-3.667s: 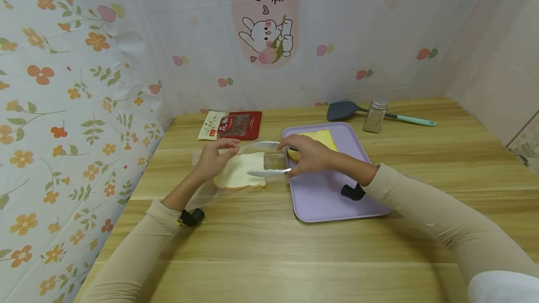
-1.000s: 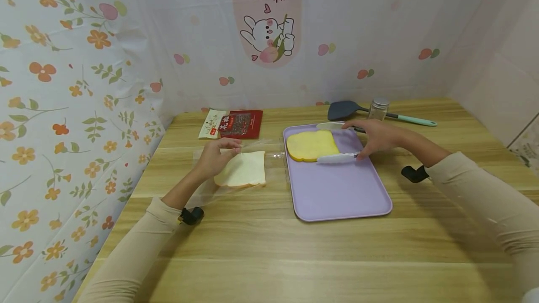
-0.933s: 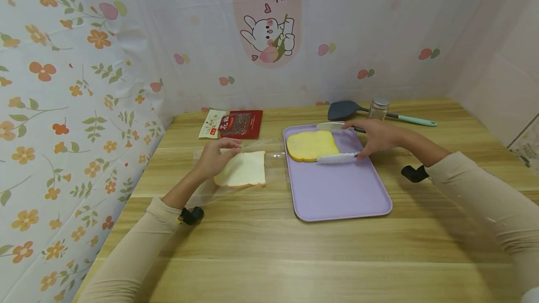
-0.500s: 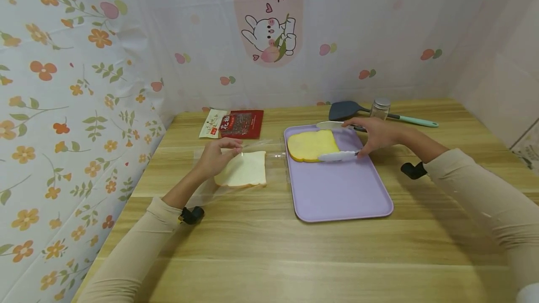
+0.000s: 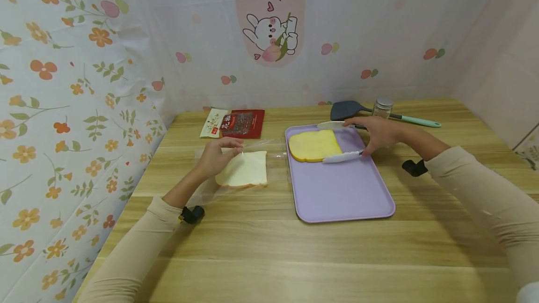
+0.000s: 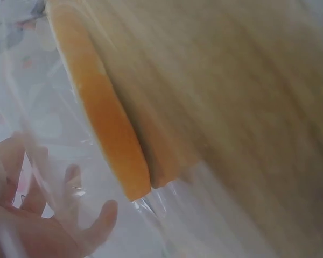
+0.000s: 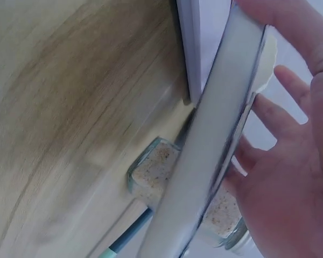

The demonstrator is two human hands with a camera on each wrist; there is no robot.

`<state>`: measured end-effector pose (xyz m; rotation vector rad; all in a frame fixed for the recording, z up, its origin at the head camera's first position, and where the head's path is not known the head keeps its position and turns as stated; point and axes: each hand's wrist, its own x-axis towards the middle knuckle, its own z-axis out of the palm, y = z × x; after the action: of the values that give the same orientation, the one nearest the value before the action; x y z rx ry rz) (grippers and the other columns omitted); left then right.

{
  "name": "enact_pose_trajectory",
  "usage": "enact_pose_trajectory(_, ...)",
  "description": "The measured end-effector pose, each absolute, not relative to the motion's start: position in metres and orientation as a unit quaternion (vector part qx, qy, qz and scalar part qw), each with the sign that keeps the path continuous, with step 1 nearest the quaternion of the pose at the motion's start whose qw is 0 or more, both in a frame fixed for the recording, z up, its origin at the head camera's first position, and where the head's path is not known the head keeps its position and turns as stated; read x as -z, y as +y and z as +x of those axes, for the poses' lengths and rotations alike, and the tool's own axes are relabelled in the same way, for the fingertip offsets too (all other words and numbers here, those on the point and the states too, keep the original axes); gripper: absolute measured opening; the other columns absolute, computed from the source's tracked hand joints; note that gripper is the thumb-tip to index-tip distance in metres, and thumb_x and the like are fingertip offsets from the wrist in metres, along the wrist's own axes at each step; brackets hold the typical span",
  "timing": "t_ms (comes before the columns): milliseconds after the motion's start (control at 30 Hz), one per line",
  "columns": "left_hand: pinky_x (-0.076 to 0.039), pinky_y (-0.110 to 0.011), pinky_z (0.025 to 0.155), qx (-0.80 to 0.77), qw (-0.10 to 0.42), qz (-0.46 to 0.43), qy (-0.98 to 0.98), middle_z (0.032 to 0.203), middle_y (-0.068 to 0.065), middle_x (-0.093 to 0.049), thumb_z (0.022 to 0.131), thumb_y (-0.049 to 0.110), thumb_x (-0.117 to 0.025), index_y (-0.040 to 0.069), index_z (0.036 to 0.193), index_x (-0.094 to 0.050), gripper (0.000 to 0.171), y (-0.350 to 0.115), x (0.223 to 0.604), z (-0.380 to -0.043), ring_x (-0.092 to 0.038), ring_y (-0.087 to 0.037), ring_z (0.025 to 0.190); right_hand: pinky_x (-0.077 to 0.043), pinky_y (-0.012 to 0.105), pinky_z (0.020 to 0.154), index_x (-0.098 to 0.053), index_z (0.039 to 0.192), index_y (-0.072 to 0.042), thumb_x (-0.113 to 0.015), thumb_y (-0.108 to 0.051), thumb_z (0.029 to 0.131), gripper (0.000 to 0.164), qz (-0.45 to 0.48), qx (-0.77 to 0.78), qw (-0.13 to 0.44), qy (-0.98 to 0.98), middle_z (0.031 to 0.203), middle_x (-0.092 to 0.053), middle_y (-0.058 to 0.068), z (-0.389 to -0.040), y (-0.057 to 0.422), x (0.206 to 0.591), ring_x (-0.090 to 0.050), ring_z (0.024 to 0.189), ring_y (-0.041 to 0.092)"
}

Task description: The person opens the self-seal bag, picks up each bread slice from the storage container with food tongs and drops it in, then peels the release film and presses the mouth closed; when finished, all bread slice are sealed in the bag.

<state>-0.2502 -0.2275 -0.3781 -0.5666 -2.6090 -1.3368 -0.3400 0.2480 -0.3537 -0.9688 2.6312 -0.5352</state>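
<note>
My left hand [image 5: 214, 158] pinches the top edge of a clear plastic bag [image 5: 275, 165], with a white bread slice [image 5: 248, 168] lying inside. The left wrist view shows the slice's orange-brown crust [image 6: 110, 129] through the film. On the lilac tray [image 5: 343, 195] lies a yellow bread slice [image 5: 313, 145]. My right hand [image 5: 381, 132] holds white-tipped tongs [image 5: 343, 157] spread wide, thumb on one arm and fingers on the other. Their tips lie at the far and near edges of the yellow slice's right end; whether they touch it I cannot tell. A tong arm [image 7: 204, 134] crosses the right wrist view.
Behind the right hand stands a spice jar [image 5: 382, 107] with a metal lid. A spatula [image 5: 347, 110] with a mint handle lies behind the tray. A red and cream spice packet [image 5: 242, 124] rests at the back left. A patterned curtain [image 5: 202, 36] hangs behind the table.
Since the oldest frame, my right hand has carried the tongs rightward from the bag to the tray's yellow slice. Lately the nearer tong tip shifts slightly; my left hand keeps its place.
</note>
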Motion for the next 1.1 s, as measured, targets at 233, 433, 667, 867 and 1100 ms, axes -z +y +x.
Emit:
enact_pose_trajectory(233,-0.043,-0.052,0.102,0.444,0.075,-0.188,-0.873,0.120,-0.019,-0.068,0.095,0.008,-0.067,-0.004,0.100,-0.073,0.014,-0.227,0.377,-0.250,-0.060,-0.035,0.118,-0.035,0.065,0.103,-0.041,0.147,-0.008,-0.095,-0.028,0.064,0.102,-0.331,0.172,0.162,0.913,0.152,-0.035,0.024,-0.345,0.247,0.349,-0.034,0.137,0.047)
enact_pose_trajectory(433,-0.045,-0.052,0.100,0.442,0.077,-0.192,-0.873,0.119,-0.019,-0.069,0.095,0.008,-0.067,-0.005,0.100,-0.073,0.015,-0.226,0.379,-0.250,-0.060,-0.036,0.117,-0.037,0.064,0.101,-0.041,0.147,-0.009,-0.095,-0.030,0.064,0.101,-0.321,0.151,0.179,0.918,0.150,-0.036,0.025,-0.344,0.246,0.344,-0.036,0.135,0.047)
enact_pose_trajectory(667,-0.046,-0.051,0.098,0.435,0.092,-0.198,-0.874,0.117,-0.019,-0.070,0.093,0.005,-0.068,-0.004,0.097,-0.074,0.011,-0.226,0.379,-0.250,-0.062,-0.036,0.115,-0.033,0.066,0.105,-0.040,0.149,-0.009,-0.094,-0.028,0.067,0.100,-0.317,0.161,0.204,0.912,0.153,-0.033,0.025,-0.342,0.246,0.342,-0.033,0.137,0.047)
enact_pose_trajectory(867,-0.046,-0.051,0.099,0.435,0.091,-0.196,-0.874,0.116,-0.019,-0.070,0.094,0.006,-0.068,-0.003,0.098,-0.074,0.011,-0.226,0.377,-0.250,-0.061,-0.035,0.116,-0.032,0.067,0.105,-0.039,0.149,-0.009,-0.094,-0.026,0.067,0.100,-0.328,0.159,0.202,0.909,0.155,-0.030,0.025,-0.341,0.246,0.341,-0.030,0.138,0.049)
enact_pose_trajectory(1100,-0.045,-0.051,0.100,0.433,0.081,-0.190,-0.877,0.118,-0.018,-0.069,0.094,0.008,-0.067,-0.004,0.099,-0.074,0.014,-0.226,0.377,-0.249,-0.061,-0.035,0.116,-0.034,0.066,0.104,-0.038,0.150,-0.010,-0.094,-0.024,0.065,0.103,-0.328,0.169,0.197,0.908,0.156,-0.030,0.023,-0.340,0.244,0.341,-0.030,0.139,0.048)
